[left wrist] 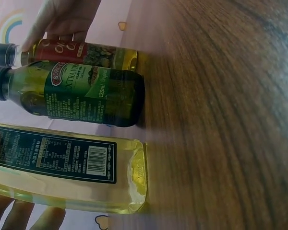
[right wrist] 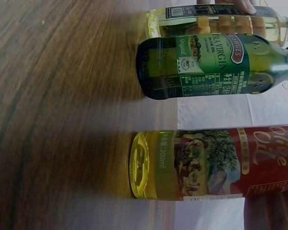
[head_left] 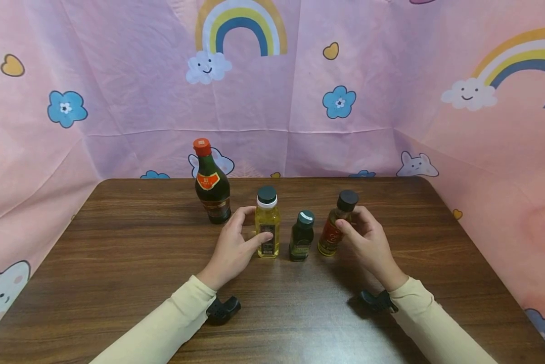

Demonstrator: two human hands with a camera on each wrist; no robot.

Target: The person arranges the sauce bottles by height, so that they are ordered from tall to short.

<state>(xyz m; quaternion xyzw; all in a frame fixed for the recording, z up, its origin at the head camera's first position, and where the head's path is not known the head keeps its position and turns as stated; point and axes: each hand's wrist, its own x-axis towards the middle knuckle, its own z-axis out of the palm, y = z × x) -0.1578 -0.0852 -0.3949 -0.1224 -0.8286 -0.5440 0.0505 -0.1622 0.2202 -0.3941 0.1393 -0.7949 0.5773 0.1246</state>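
My left hand (head_left: 229, 253) grips a squarish clear bottle of yellow oil (head_left: 267, 216), its thumb in front and fingers behind. The bottle has a dark green cap, and its barcode label shows in the left wrist view. With thumb and fingers my right hand (head_left: 373, 247) holds an olive oil bottle with a red label (head_left: 330, 233) and black cap, tilted a little to the right in the head view. Between these two stands a small dark green olive oil bottle (head_left: 301, 238), which neither hand holds. Its green label (right wrist: 211, 60) reads extra virgin.
Behind and left of my left hand stands a tall dark bottle (head_left: 213, 194) with a red cap. All the bottles are on a brown wood-grain table (head_left: 131, 253). A pink and purple printed cloth (head_left: 263, 101) hangs around the back and sides.
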